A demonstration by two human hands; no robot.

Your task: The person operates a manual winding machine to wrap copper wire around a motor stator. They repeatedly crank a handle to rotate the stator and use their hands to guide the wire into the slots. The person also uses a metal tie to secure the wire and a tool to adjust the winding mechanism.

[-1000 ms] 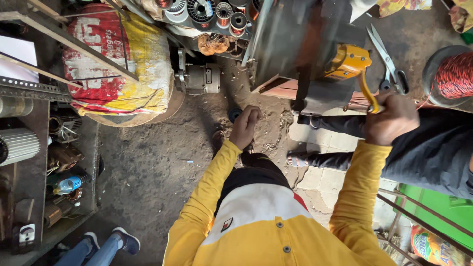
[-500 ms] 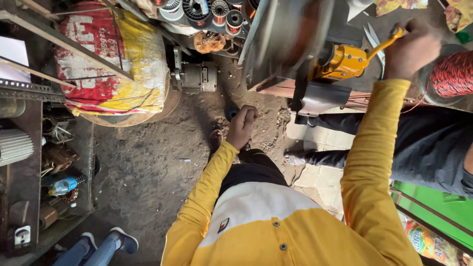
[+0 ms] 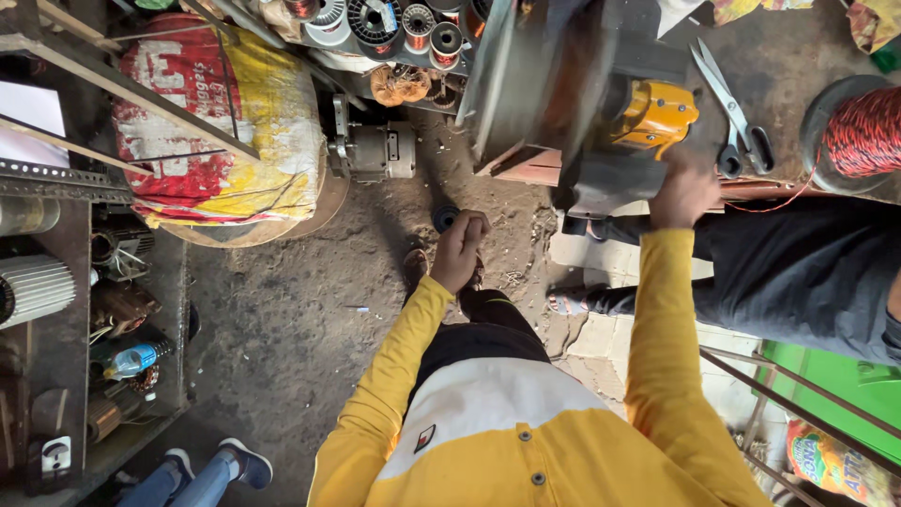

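R hand on winder crank, L fist low.
R hand (image 3: 683, 192) curled on handle by yellow winding machine (image 3: 648, 117) on desk (image 3: 798, 66); L hand (image 3: 462, 246) clenched over floor, contents unclear. Scissors (image 3: 732, 122) near.

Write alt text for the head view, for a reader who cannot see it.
Seen from above, a person in yellow sleeves reaches the right hand up to a yellow-bodied machine on a cluttered workbench, while the left hand is curled loosely over the dirt floor. Scissors and a spool of red wire lie on the bench; another person's dark trouser leg crosses at right.
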